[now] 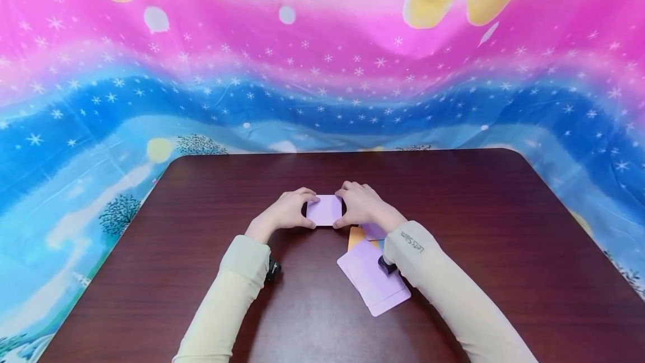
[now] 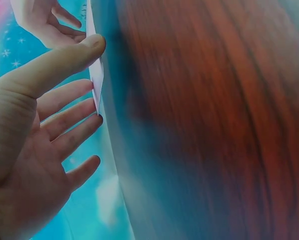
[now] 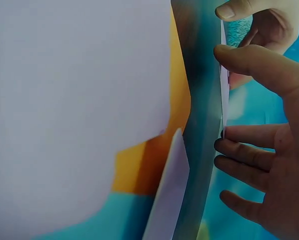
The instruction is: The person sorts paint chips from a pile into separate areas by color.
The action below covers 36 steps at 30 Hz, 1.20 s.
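A lilac card (image 1: 324, 210) is between my two hands, over the middle of the table. My left hand (image 1: 291, 209) grips its left end, thumb at the near edge and fingers at the far edge. At the opposite end, my right hand (image 1: 364, 206) holds it the same way. Seen edge-on in the left wrist view, the card (image 2: 96, 75) looks thin. Beneath my right wrist lie several loose cards: lilac cards (image 1: 370, 279) overlap an orange card (image 1: 356, 235), and a blue patch shows in the right wrist view. My right forearm hides part of them.
The dark wooden table (image 1: 201, 273) has rounded far corners. Behind it hangs a colourful cloth (image 1: 322, 71) with snowflakes and butterflies. Each wrist wears a small black device (image 1: 274, 269), and the right one sits over the loose cards.
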{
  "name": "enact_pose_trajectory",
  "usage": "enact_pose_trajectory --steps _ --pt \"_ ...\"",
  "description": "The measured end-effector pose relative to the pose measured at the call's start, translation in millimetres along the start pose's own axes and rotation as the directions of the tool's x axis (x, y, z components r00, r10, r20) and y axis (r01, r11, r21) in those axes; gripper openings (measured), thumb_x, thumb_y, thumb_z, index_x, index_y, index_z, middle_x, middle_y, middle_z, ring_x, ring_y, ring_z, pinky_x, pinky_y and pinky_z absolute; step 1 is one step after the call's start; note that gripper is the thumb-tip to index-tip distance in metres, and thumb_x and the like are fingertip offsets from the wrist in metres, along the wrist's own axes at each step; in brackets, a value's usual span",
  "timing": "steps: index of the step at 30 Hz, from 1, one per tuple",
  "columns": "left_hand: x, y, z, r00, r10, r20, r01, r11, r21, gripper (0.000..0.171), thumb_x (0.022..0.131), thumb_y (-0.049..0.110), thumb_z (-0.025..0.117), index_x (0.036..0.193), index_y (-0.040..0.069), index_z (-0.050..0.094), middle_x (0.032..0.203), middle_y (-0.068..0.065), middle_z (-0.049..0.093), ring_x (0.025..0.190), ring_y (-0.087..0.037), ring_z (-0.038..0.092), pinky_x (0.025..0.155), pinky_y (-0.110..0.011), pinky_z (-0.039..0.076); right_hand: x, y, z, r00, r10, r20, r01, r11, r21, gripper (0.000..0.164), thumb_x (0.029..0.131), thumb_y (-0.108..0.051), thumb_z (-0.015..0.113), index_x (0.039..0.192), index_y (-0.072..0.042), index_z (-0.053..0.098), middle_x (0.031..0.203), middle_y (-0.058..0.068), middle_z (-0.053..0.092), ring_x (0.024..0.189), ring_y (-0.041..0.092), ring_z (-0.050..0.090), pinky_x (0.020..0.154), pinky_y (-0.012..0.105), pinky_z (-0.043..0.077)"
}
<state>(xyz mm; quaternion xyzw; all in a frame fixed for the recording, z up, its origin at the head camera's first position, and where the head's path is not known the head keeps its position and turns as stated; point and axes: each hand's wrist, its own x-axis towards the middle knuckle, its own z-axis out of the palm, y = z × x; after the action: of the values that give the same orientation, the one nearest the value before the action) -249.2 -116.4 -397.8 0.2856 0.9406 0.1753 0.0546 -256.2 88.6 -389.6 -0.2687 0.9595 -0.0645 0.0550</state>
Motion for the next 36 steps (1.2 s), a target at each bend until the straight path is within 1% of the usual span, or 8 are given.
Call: enact_pose_trajectory --steps 7,14,21,28,32,36 --pt "2.5 -2.8 -1.0 0.999 -0.029 0.013 0.03 0.999 -0.021 0.057 0.07 0.024 0.075 0.121 0.006 0.058 0.13 -0.012 0.048 0.118 -0.026 0.047 0.101 -0.046 0.029 12 -1 1 1.0 0.007 0.021 -0.006 0.999 -0.048 0.076 0.061 -0.055 0.071 0.12 -0.01 0.058 0.111 0.006 0.051 0.106 0.024 0.049 0.09 0.044 0.037" --pt "4.8 -6.9 0.3 0.998 -0.056 0.017 0.056 0.998 -0.036 0.054 0.071 0.021 0.074 0.12 0.007 0.058 0.129 -0.013 0.048 0.119 -0.025 0.046 0.101 -0.047 0.029 24 -1 4 0.998 0.028 0.052 -0.026 0.999 -0.048 0.076 0.061 -0.055 0.071 0.121 -0.011 0.057 0.111 0.006 0.051 0.105 0.023 0.048 0.091 0.045 0.037" --pt "7.8 -14.3 1.3 0.996 -0.088 0.027 0.09 0.994 -0.059 0.053 0.071 0.02 0.074 0.12 0.008 0.058 0.129 -0.012 0.048 0.119 -0.025 0.045 0.101 -0.047 0.028 35 -2 6 0.997 0.026 0.073 -0.02 0.997 -0.081 0.075 0.061 -0.056 0.07 0.12 -0.011 0.058 0.11 0.005 0.052 0.105 0.022 0.05 0.091 0.045 0.037" --pt "11.9 -17.2 -0.5 0.995 -0.095 0.021 0.096 0.995 -0.039 0.052 0.071 0.019 0.074 0.119 0.008 0.059 0.129 -0.013 0.047 0.119 -0.025 0.045 0.1 -0.047 0.029 40 -4 2 0.997 0.023 0.068 -0.017 0.997 -0.077 0.074 0.062 -0.056 0.07 0.12 -0.011 0.059 0.11 0.006 0.053 0.104 0.023 0.05 0.092 0.045 0.034" --pt "15.1 -16.5 -2.2 0.995 -0.098 0.022 0.098 0.995 -0.028 0.05 0.07 0.017 0.073 0.118 0.007 0.06 0.129 -0.013 0.046 0.119 -0.026 0.044 0.1 -0.047 0.03 44 -3 1 0.996 0.032 0.08 -0.026 0.997 -0.072 0.073 0.063 -0.055 0.07 0.119 -0.011 0.059 0.111 0.006 0.052 0.104 0.022 0.05 0.091 0.045 0.034" --pt "17.1 -17.7 -4.2 0.995 -0.102 0.017 0.102 0.994 -0.034 0.05 0.068 0.015 0.073 0.116 0.006 0.06 0.128 -0.014 0.047 0.119 -0.026 0.045 0.098 -0.048 0.031 49 -3 1 0.994 0.045 0.095 -0.038 0.997 -0.074 0.07 0.064 -0.055 0.07 0.118 -0.012 0.059 0.114 0.006 0.051 0.107 0.022 0.048 0.094 0.046 0.033"
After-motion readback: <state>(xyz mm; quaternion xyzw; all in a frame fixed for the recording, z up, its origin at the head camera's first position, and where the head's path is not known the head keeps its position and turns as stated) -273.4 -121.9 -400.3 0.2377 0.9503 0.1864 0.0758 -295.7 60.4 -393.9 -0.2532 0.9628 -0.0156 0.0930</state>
